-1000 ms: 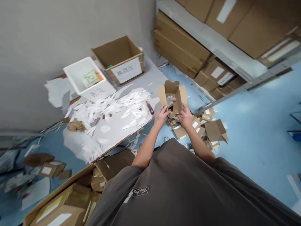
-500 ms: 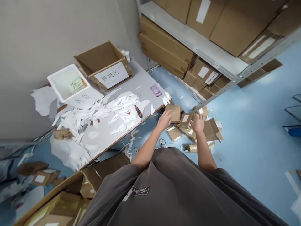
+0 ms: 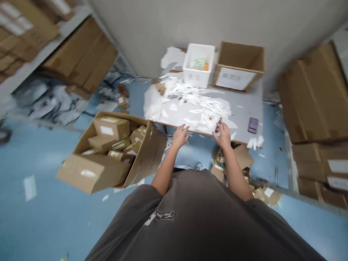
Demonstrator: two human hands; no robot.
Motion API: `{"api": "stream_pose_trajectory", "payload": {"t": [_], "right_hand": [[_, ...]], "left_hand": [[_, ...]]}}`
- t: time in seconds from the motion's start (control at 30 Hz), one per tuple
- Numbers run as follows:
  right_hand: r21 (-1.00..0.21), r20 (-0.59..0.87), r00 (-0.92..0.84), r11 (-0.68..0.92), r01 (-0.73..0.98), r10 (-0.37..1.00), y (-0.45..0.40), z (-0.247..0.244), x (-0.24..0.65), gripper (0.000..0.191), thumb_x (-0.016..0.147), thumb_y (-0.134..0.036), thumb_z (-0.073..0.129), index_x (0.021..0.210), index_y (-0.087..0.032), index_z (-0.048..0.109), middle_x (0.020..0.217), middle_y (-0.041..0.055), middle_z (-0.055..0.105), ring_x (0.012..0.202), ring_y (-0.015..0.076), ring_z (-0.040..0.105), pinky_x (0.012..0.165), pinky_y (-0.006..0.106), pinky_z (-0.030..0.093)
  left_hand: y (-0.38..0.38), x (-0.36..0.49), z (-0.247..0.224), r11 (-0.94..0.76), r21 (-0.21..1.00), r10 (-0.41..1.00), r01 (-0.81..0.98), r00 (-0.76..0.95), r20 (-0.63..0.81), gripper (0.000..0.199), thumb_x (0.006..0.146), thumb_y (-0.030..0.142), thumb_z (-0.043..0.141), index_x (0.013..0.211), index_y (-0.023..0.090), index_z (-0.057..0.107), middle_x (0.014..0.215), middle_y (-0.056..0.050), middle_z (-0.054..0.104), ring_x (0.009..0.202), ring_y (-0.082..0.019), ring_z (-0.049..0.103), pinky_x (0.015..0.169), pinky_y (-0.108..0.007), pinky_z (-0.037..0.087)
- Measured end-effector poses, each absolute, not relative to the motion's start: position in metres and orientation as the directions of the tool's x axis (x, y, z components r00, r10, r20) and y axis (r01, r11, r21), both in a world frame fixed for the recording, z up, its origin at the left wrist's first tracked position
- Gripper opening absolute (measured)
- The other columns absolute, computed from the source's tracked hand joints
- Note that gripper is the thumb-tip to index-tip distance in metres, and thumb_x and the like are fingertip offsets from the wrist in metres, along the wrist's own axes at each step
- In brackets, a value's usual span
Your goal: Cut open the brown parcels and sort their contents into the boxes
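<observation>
My left hand (image 3: pixel 181 136) is just above the near edge of the table (image 3: pixel 244 136), its fingers spread and nothing in them. My right hand (image 3: pixel 223 136) hangs at the same edge with thumb and fingers apart. Just beyond its fingertips lies a red-and-black utility knife (image 3: pixel 218 125), partly covered by the hand; whether they touch is not clear. A pile of torn white paper strips (image 3: pixel 201 99) covers the middle of the table.
A white bin (image 3: pixel 196 80) and a cardboard box with a paper sign (image 3: pixel 236 78) stand at the back. A purple phone-like thing (image 3: pixel 253 125) lies right. To my left is a large carton (image 3: pixel 146 156) of small boxes. Shelves (image 3: pixel 81 21) and stacked cartons (image 3: pixel 318 98) flank the table.
My view has swung left, from the boxes on the floor to the table and the large carton. Both hands are now at the table edge, the right one by the utility knife.
</observation>
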State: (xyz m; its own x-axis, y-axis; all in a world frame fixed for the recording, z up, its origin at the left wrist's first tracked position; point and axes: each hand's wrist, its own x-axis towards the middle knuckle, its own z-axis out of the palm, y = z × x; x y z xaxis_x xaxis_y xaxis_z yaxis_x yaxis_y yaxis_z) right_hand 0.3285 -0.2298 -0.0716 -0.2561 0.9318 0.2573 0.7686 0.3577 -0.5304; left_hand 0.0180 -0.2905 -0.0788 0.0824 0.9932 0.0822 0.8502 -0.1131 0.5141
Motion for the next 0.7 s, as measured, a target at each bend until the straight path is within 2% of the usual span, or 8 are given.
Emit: {"api": "stream_pose_trajectory", "payload": {"t": [0.07,0.17,0.3,0.37,0.5,0.63,0.7], "right_hand": [[-0.524,0.244,-0.409,0.474,0.707,0.879,-0.218,-0.069,0.263,0.06,0.096,-0.035,0.063,0.155,-0.021,0.057,0.163,0.0189,0.05,0.152,0.0379,0.047,0.125,0.06,0.043],[-0.515,0.207,-0.612,0.617,0.595,0.763,-0.22,-0.066,0.161,0.062,0.097,-0.034,0.063,0.157,-0.021,0.056,0.164,0.0181,0.049,0.151,0.0363,0.05,0.123,0.055,0.047],[-0.497,0.163,-0.784,0.736,0.459,0.599,-0.247,-0.063,0.036,0.065,0.097,-0.034,0.064,0.16,-0.021,0.053,0.165,0.0182,0.048,0.152,0.0358,0.049,0.124,0.055,0.047],[-0.487,0.16,-0.845,0.785,0.383,0.511,-0.264,-0.063,-0.019,0.067,0.097,-0.034,0.065,0.161,-0.02,0.052,0.166,0.0182,0.047,0.154,0.0354,0.047,0.126,0.056,0.045],[-0.456,0.133,-0.928,0.853,0.255,0.349,-0.298,-0.063,-0.122,0.068,0.096,-0.032,0.066,0.162,-0.022,0.052,0.167,0.0172,0.046,0.156,0.0365,0.044,0.129,0.058,0.041],[-0.451,0.102,-0.967,0.877,0.165,0.234,-0.328,-0.06,-0.209,0.07,0.096,-0.031,0.068,0.163,-0.023,0.05,0.168,0.017,0.045,0.156,0.0374,0.043,0.13,0.06,0.039],[-0.459,0.099,-0.977,0.879,0.125,0.191,-0.339,-0.058,-0.242,0.071,0.096,-0.031,0.068,0.164,-0.023,0.049,0.169,0.0168,0.044,0.157,0.0373,0.042,0.13,0.06,0.039]], "left_hand": [[-0.317,-0.034,-0.08,0.003,0.526,0.998,0.85,-0.039,0.057,0.056,0.097,0.024,0.071,0.152,0.023,0.062,0.16,-0.017,0.056,0.147,-0.033,0.054,0.127,-0.051,0.043],[-0.37,-0.112,-0.084,0.202,0.551,0.978,0.81,-0.196,-0.071,0.051,0.097,0.029,0.073,0.147,0.024,0.067,0.156,-0.016,0.06,0.139,-0.032,0.063,0.122,-0.046,0.049],[-0.453,-0.205,-0.086,0.415,0.529,0.91,0.74,-0.352,-0.22,0.051,0.096,0.028,0.073,0.146,0.022,0.067,0.155,-0.016,0.061,0.138,-0.033,0.064,0.12,-0.046,0.05],[-0.492,-0.244,-0.085,0.501,0.511,0.86,0.699,-0.469,-0.202,0.051,0.097,0.025,0.072,0.148,0.021,0.066,0.156,-0.017,0.06,0.142,-0.035,0.06,0.123,-0.049,0.048],[-0.557,-0.309,-0.078,0.63,0.538,0.691,0.56,-0.72,-0.059,0.054,0.096,0.027,0.075,0.149,0.023,0.066,0.164,-0.016,0.053,0.152,-0.04,0.048,0.129,-0.056,0.04],[-0.603,-0.361,-0.07,0.737,0.534,0.509,0.415,-0.86,-0.033,0.062,0.092,0.039,0.081,0.15,0.025,0.064,0.174,-0.014,0.041,0.163,-0.045,0.029,0.133,-0.064,0.029],[-0.622,-0.383,-0.071,0.816,0.502,0.365,0.288,-0.929,-0.061,0.076,0.09,0.051,0.083,0.156,0.025,0.058,0.179,-0.015,0.031,0.167,-0.048,0.018,0.133,-0.07,0.024]]}}
